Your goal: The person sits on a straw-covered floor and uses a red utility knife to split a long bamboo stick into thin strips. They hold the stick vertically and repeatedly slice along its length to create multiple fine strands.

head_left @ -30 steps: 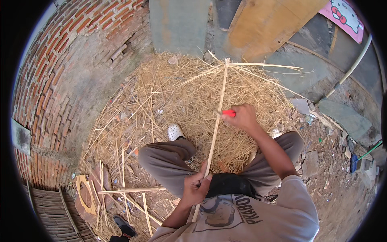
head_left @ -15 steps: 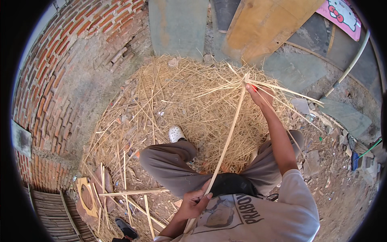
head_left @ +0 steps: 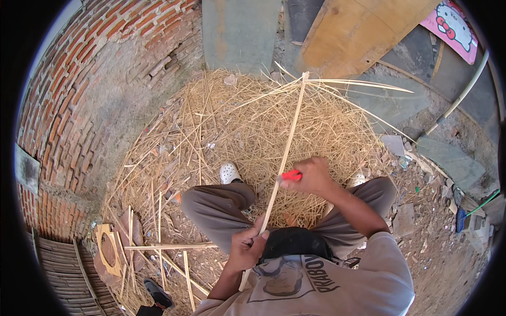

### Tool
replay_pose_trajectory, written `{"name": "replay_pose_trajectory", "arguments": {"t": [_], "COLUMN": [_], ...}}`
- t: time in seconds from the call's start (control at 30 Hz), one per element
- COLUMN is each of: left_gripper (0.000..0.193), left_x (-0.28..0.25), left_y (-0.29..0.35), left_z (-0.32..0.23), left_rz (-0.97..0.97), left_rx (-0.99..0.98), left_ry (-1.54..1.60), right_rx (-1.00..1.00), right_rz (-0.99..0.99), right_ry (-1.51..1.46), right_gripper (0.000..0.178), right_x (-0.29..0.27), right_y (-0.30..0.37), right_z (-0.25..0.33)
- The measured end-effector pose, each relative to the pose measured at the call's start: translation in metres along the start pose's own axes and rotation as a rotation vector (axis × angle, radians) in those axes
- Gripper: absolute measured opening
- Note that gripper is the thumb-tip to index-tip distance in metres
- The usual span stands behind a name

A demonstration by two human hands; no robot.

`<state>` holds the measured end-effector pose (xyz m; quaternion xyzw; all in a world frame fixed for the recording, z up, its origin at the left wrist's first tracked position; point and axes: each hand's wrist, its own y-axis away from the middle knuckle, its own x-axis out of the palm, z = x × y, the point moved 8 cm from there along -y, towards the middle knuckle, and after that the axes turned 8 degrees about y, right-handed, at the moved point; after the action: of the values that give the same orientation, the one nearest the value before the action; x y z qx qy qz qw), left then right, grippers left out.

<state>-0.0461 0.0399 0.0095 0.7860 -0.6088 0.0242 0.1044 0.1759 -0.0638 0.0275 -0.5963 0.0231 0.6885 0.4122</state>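
Note:
A long pale strip, apparently bamboo, slants from my waist to the far edge of a heap of shavings. Thin curled slivers fan out from its far tip. My left hand is closed around the strip's lower part, near my lap. In my closed right hand is a red-handled knife, lying against the strip about midway along; its blade is blurred and mostly hidden. Straw-coloured shavings cover the ground between and beyond my bent legs.
Several cut strips lie on the left, beside a board with a round hole. A dark-shod foot is at lower left. A brick wall rises left; boards lean at the back. A pale pipe stands right.
My right hand has come back from the strip's far tip to its middle, with the knife. The strip has swung slightly left at its far end. My left hand keeps its hold.

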Motion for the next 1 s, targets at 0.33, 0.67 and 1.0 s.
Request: {"name": "replay_pose_trajectory", "arguments": {"t": [0.33,0.67,1.0], "left_gripper": [0.045,0.049,0.048], "left_x": [0.0,0.017,0.004], "left_y": [-0.001,0.002,0.019], "left_z": [-0.004,-0.014,0.005], "left_rz": [-0.021,0.074,0.059], "left_rx": [0.06,0.131,0.008], "left_ry": [-0.084,-0.216,-0.062], "right_rx": [-0.05,0.277,0.302], "right_rz": [0.072,0.009,0.174], "right_ry": [-0.041,0.111,0.0], "right_gripper": [0.067,0.072,0.071], "right_x": [0.009,0.006,0.027], "right_y": [0.012,-0.016,-0.009], "right_z": [0.025,-0.069,-0.07]}}
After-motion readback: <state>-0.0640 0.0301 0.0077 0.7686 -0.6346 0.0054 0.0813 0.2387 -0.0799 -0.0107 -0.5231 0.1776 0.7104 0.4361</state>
